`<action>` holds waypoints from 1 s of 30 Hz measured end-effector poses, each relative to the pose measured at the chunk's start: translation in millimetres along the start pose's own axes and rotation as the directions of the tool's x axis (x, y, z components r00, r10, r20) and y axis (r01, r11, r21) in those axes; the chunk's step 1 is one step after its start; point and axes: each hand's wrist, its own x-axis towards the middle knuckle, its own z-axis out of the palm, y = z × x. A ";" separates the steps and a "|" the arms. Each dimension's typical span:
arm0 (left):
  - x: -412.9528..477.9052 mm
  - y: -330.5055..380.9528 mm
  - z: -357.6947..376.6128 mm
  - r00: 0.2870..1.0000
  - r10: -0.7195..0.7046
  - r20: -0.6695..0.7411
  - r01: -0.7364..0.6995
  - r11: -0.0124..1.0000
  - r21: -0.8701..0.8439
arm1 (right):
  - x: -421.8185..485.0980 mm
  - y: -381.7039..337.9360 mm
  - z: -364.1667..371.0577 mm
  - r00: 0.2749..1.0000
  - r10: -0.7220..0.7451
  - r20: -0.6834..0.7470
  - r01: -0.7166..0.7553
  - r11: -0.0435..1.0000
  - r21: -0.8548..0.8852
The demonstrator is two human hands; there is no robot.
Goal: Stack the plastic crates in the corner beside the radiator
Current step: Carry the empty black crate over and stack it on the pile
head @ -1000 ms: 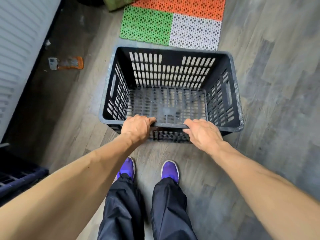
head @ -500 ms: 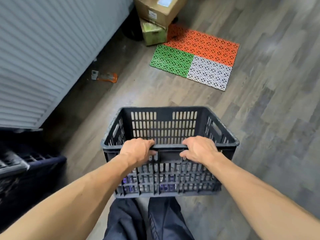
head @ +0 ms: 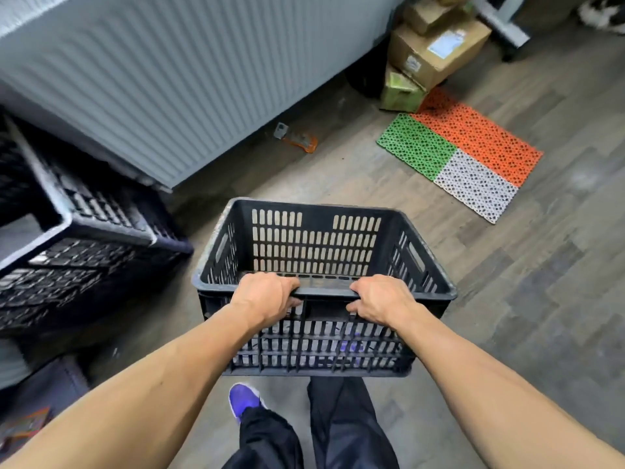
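I hold a black slotted plastic crate in the air in front of my legs, empty and roughly level. My left hand and my right hand are both shut on its near rim, side by side. A stack of dark crates stands at the left, against the end of the grey ribbed radiator. The top crate of that stack is blurred and partly cut off by the frame edge. The held crate is apart from the stack, to its right.
An orange and clear scrap lies on the floor under the radiator. A green, orange and white perforated mat lies on the wood floor at the right. Cardboard boxes are piled beyond the mat. My feet are below the crate.
The crate went from resting on the floor to being lifted up in both hands. My view swung left, bringing the radiator and the stacked crates into sight.
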 end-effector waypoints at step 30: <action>-433.8 -190.6 -64.7 0.717 -0.446 -0.535 0.420 0.890 -0.180 | -230.9 -396.7 -128.0 0.664 -0.576 -0.476 0.257 0.775 -0.578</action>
